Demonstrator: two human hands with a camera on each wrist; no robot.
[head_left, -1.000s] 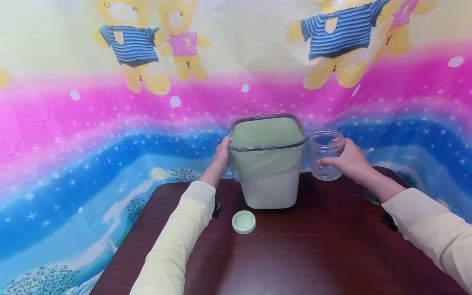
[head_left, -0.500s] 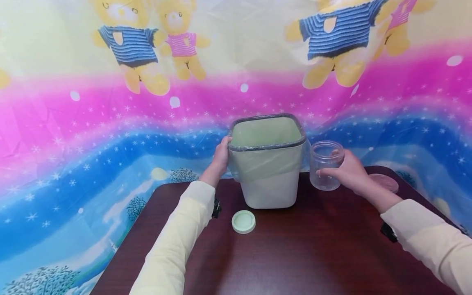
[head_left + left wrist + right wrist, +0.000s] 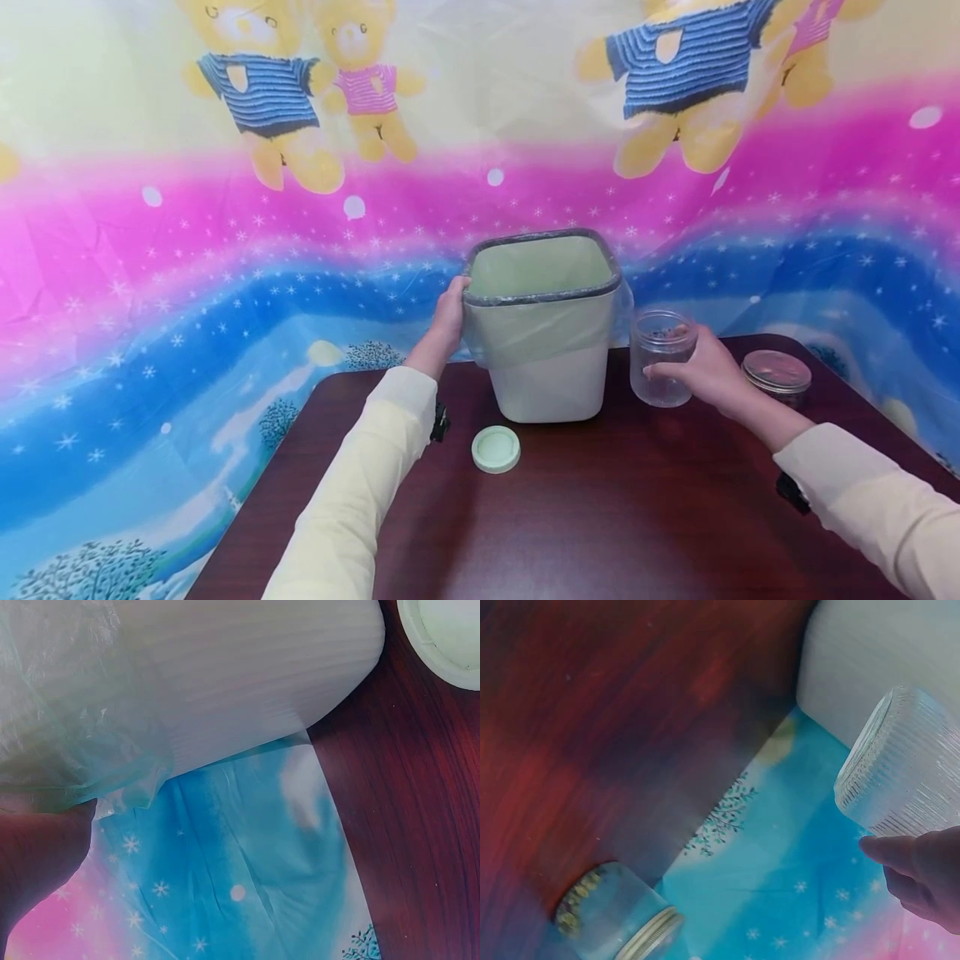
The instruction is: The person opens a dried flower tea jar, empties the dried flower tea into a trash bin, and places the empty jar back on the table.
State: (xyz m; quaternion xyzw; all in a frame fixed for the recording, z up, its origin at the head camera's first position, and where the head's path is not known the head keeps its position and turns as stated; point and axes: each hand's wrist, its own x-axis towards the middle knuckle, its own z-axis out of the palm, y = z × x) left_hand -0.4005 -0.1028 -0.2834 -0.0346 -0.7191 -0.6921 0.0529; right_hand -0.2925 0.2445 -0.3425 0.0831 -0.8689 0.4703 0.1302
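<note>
A white trash can (image 3: 557,379) stands at the back of the table, lined with a thin translucent green bag (image 3: 543,333) and topped by a grey rim. My left hand (image 3: 447,315) grips its left side just under that rim; the fingers behind are mostly hidden, while the left wrist view shows one digit (image 3: 49,851) against the bag. To the right of the can, my right hand (image 3: 705,367) holds a clear ribbed jar (image 3: 662,383) without a lid, upright, low over the back edge. Its ribbed wall shows in the right wrist view, thumb and fingers around it.
A round pale green lid (image 3: 496,450) lies in front of the can. Behind my right wrist stands a second jar (image 3: 777,379) with a metal-rimmed lid; greenish-brown bits (image 3: 576,904) show at its bottom. The dark wooden table (image 3: 600,517) ends at a patterned backdrop.
My right hand has moved down with the clear jar, beside the trash can. The lidded jar now shows above my right forearm. My left hand stays at the can's side.
</note>
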